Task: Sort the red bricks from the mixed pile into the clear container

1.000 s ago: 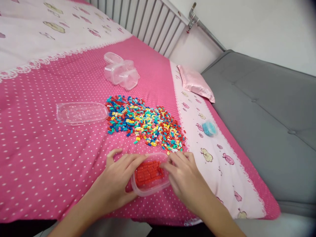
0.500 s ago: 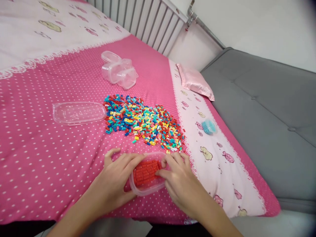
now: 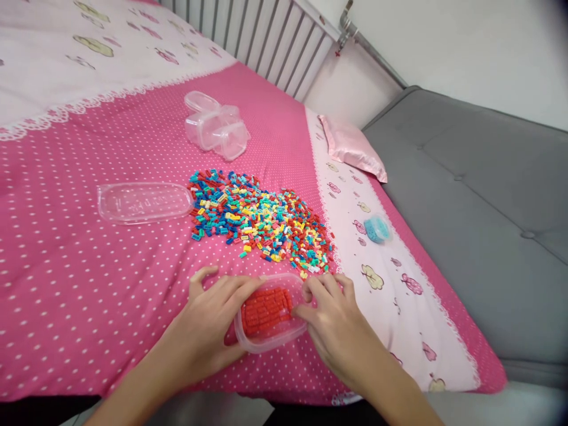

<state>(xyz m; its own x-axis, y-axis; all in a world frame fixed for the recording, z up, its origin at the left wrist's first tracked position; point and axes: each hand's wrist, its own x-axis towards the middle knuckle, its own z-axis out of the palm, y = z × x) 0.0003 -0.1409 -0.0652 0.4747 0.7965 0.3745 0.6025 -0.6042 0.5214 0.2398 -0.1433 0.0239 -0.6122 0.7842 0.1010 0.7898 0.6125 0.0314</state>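
Note:
A clear plastic container (image 3: 266, 345) sits on the bed near its front edge, with rows of red toy bricks (image 3: 266, 310) packed inside. My left hand (image 3: 217, 319) is wrapped round its left end, fingers on the far rim and thumb low on the near side. At the right end, my right hand (image 3: 331, 310) has its fingers curled over the rim and its thumb reaching inside, just apart from the bricks. Whether a small brick is between those fingertips is hidden. Just beyond both hands spreads a pile of loose multicoloured bricks (image 3: 261, 219).
A clear lid (image 3: 144, 203) lies left of the pile. Several clear containers (image 3: 217, 127) are heaped behind it. On the right are a small tub with blue contents (image 3: 377, 229) and a pink pillow (image 3: 352, 148). A grey padded headboard (image 3: 465, 207) borders the right side.
My right hand has drawn slightly right, its thumb and fingers coming away from the red bricks to the container's right end. My left hand keeps its hold.

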